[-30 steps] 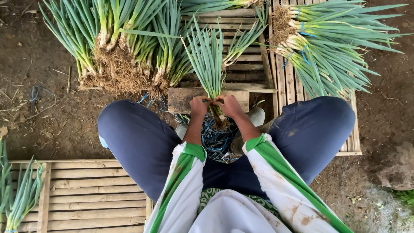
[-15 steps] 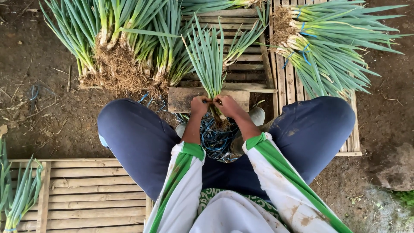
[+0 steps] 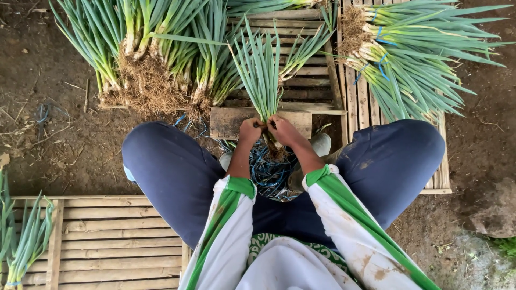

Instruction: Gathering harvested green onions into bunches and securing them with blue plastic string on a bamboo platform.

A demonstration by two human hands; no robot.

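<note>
Both hands clenched on a spring onion bunch at its base: left hand & right hand side by side, touching. Bunch stands upright btw the knees, long axis pointing away from the person, leaves fanning over the wooden crate; roots below the grip, above blue ties.

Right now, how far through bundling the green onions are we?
Done: tied bundles with blue bands lie on the right pallet. In hand: left hand and right hand grip one bunch at its base. Left: the loose pile, roots untrimmed, no bands visible.
</note>
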